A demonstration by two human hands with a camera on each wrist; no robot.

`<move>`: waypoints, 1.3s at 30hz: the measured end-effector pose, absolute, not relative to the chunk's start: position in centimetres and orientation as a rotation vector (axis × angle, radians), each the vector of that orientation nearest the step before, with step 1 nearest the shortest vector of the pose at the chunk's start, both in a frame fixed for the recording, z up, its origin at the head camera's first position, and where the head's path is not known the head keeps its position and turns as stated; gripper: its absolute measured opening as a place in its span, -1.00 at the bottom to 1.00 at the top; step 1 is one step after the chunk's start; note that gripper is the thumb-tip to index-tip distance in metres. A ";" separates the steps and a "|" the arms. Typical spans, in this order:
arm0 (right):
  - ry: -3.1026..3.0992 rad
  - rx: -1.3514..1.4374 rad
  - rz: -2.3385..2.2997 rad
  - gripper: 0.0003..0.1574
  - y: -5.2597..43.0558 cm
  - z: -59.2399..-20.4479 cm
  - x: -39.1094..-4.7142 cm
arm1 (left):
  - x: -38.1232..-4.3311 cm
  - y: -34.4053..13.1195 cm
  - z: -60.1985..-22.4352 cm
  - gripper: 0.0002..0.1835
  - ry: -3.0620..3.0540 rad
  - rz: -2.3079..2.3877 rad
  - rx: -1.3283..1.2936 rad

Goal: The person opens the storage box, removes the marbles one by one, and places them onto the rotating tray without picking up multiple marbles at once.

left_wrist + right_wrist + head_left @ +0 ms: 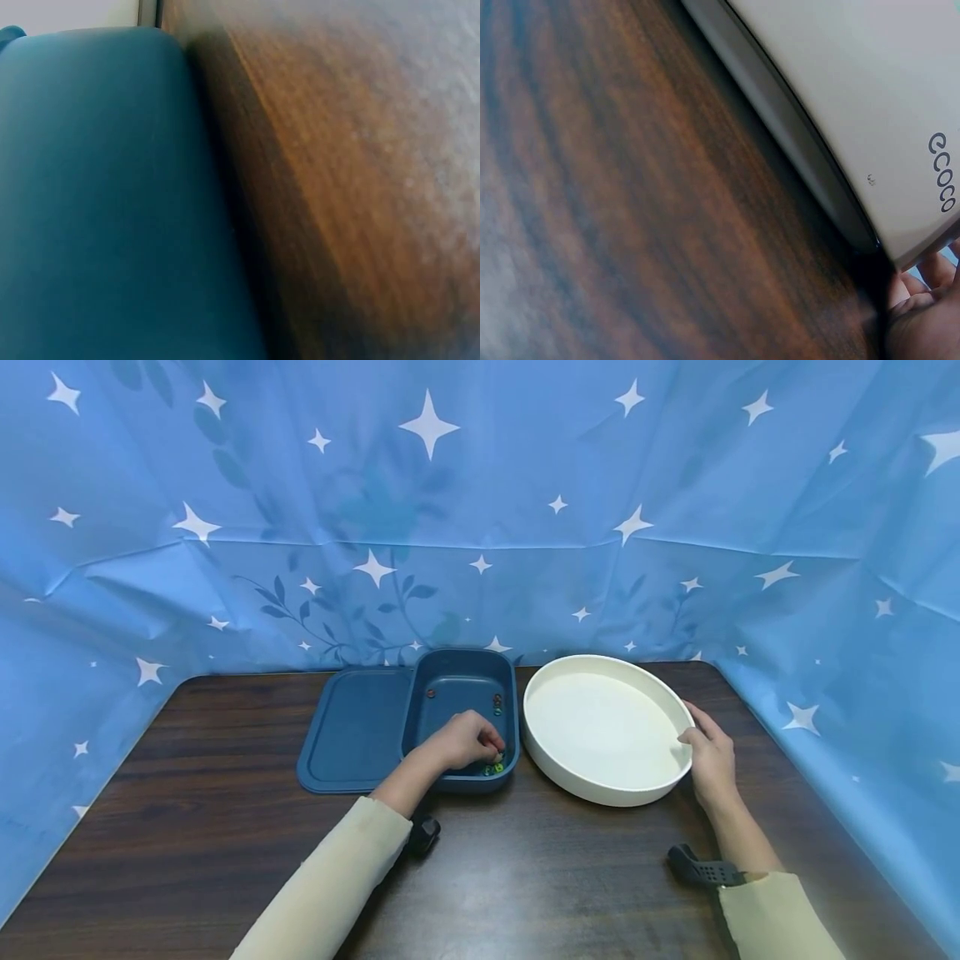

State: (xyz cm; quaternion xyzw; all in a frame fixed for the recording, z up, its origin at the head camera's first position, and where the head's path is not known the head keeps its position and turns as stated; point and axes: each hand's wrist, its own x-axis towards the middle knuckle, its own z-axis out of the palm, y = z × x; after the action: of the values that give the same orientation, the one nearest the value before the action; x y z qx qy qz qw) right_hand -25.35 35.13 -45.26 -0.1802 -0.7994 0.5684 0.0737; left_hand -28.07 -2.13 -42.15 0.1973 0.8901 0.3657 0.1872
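My left hand (467,739) reaches down into a blue rectangular box (516,727), thumb and fingertips pinching at a small greenish marble near the right wall. Right by the fingertips lie several green and yellow marbles (492,769). In the left wrist view only the outer wall of the blue box (112,187) shows, and the hand is hidden. My right hand (711,758) grips the right rim of a round white tray (606,795), thumb over the edge and fingers outside. The right wrist view shows fingers (934,274) against the tray's side, below "ecoco" lettering.
Farther back in the box are a reddish-brown marble (431,692) and a small group of marbles (497,700). A flat blue lid (352,727) lies left of the box. Everything sits on a dark wooden table (187,827), with a blue star-patterned curtain (480,510) behind.
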 end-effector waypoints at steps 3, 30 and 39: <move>-2.407 -0.554 1.694 -0.14 35.2 -45.2 -25.3 | -28.1 -2.0 -42.2 -0.91 2.504 1.011 0.571; -2.414 -0.516 1.690 -0.15 35.1 -45.2 -25.3 | -27.5 -1.7 -40.0 -0.86 2.718 1.304 0.428; -2.426 -0.498 1.676 -0.16 35.2 -45.3 -25.2 | -26.6 0.9 -38.4 -0.85 2.695 1.444 0.473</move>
State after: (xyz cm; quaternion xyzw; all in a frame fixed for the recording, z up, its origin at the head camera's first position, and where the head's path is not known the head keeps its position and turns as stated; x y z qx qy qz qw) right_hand -25.23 35.17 -45.27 -0.1662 -0.8089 0.5588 0.0756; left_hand -26.56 0.92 -38.39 0.1529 0.8708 0.4666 0.0241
